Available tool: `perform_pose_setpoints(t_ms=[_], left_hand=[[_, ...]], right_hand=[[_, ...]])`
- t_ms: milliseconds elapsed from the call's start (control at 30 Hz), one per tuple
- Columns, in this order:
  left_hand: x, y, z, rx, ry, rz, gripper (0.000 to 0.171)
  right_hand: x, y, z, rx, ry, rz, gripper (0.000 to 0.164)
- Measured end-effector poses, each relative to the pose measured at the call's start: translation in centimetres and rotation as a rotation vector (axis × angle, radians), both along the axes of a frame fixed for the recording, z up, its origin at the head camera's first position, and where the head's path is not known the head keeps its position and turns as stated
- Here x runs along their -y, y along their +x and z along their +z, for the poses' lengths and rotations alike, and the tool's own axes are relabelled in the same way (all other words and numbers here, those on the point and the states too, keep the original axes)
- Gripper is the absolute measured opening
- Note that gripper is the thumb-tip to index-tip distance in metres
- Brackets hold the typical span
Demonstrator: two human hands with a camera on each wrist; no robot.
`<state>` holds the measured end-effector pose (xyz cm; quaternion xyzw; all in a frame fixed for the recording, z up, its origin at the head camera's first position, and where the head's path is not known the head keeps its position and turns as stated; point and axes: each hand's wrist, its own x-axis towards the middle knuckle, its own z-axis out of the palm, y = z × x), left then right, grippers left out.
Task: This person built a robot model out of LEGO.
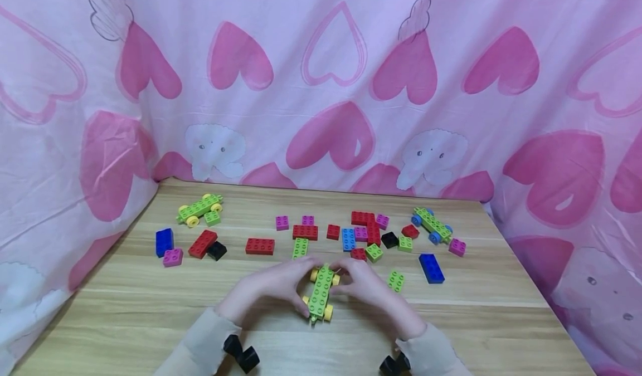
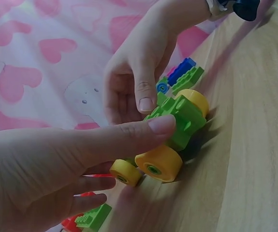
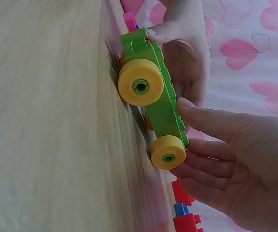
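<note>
A green toy car base (image 1: 321, 293) with yellow wheels and a studded top lies lengthwise between my two hands, near the middle of the table. My left hand (image 1: 281, 282) holds it from the left, the thumb (image 2: 143, 133) against its near end and the fingers reaching toward the far end. From the right, my right hand (image 1: 363, 280) has its thumb (image 3: 204, 118) on the studded edge and fingertips by the far wheel (image 3: 168, 152). Whether every wheel touches the table cannot be told.
Loose bricks lie across the wooden table (image 1: 150, 320) beyond the hands, among them a red brick (image 1: 259, 246) and a blue brick (image 1: 431, 268). Another yellow-wheeled base (image 1: 202, 209) stands back left, a blue-wheeled base (image 1: 432, 225) back right. A heart-patterned curtain (image 1: 281, 108) surrounds the table.
</note>
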<state>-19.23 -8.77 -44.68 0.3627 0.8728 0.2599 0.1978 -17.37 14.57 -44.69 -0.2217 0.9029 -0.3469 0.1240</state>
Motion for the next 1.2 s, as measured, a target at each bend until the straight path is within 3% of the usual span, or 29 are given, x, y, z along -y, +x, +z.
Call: perform_pose_setpoints(t_ms=[567, 1000, 1200], left_hand=[[-0.3, 0.5, -0.6, -0.034, -0.013, 0.022, 0.098], [-0.3, 0.5, -0.6, -0.016, 0.002, 0.026, 0.097], [-0.3, 0.6, -0.5, -0.013, -0.001, 0.039, 0.099]], right_hand=[[0.5, 0.2, -0.3, -0.028, 0.022, 0.040, 0.047], [0.0, -0.3, 0.4, -0.020, 0.056, 0.075, 0.049], [-0.9, -1.0, 0.7, -0.111, 0.011, 0.101, 0.047]])
